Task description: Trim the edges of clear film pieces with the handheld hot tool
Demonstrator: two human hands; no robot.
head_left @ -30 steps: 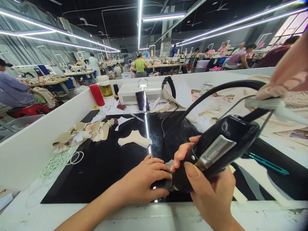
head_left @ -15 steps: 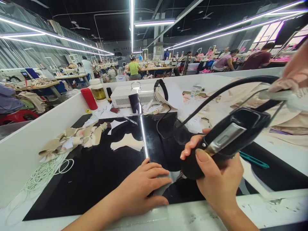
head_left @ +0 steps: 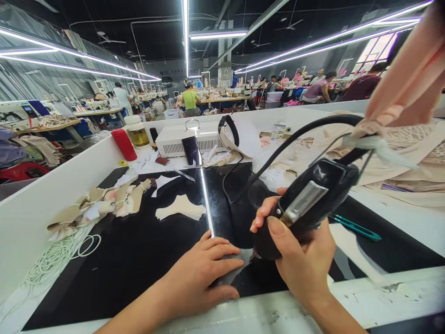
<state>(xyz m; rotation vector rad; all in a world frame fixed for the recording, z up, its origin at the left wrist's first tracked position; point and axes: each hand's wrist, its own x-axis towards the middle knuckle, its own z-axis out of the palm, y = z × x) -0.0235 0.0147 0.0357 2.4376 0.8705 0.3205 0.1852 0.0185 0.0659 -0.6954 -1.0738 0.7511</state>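
My left hand (head_left: 208, 266) lies flat, fingers stretched out, on a thin grey translucent piece (head_left: 233, 271) on the black mat (head_left: 139, 273). The fingers of my right hand (head_left: 306, 264) are wrapped round a black corded electric hand tool (head_left: 309, 199) with a silver plate on its side. Its small tip points down and left, close to my left fingertips and the grey piece's edge; the exact contact cannot be made out. Pinkish cloth (head_left: 403, 93) is tied round the cord end. A cream shaped cutout (head_left: 181, 208) lies beyond my left hand.
Stacked beige pieces (head_left: 104, 202) and pale green cord (head_left: 52, 260) lie left. At the back stand a white metal box (head_left: 174, 139), a phone (head_left: 189, 150) and a red cylinder (head_left: 124, 144). A teal cutter (head_left: 358, 228) and cream cloth lie right. White walls (head_left: 62, 171) edge the table.
The tool and my right hand have moved slightly left, and the tied cloth has swung left. My left hand stays flat on the grey piece. The whole view has shifted a little.
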